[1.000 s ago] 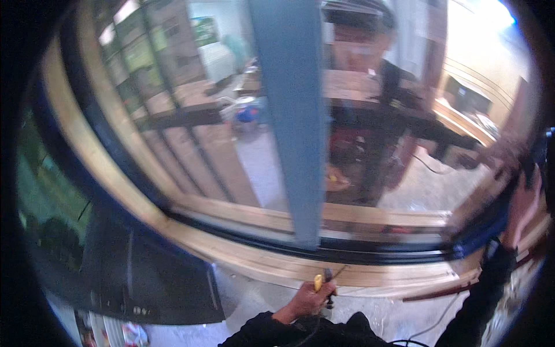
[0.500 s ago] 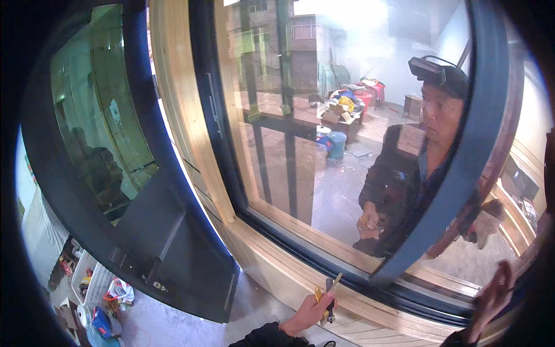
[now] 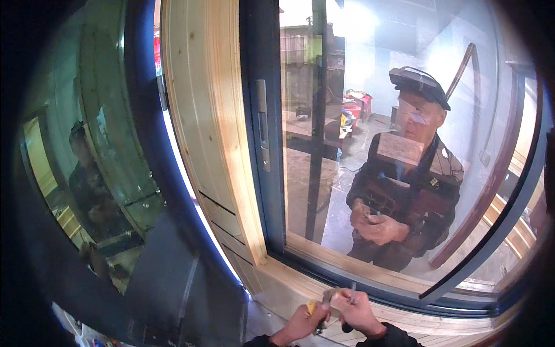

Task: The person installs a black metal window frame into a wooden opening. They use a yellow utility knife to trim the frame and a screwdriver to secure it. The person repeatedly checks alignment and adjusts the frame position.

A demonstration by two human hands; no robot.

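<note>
My left hand [image 3: 296, 327] is closed around a small bundle low in the middle of the view. Part of it is a yellow piece [image 3: 311, 307], with a dark tool [image 3: 319, 329] sticking out below; their exact kind is blurred. Close against it, my right hand [image 3: 359, 316] is closed too, with a thin grey piece [image 3: 353, 287] poking up from its fingers. Both hands are just in front of the wooden sill [image 3: 289, 283] of a large window. Its glass pane [image 3: 306, 191] sits in a dark frame [image 3: 270, 214].
A long pull handle [image 3: 263, 124] is set on the window's dark upright. Pale wooden casing [image 3: 199, 98] runs up the left side. Beyond it stands a dark glazed door [image 3: 173, 272]. A person's reflection [image 3: 410, 185] shows in the pane.
My right hand has come from the far right, where its fingers were apart, to meet the left hand and is now closed. The view has turned, shifting the window rightward.
</note>
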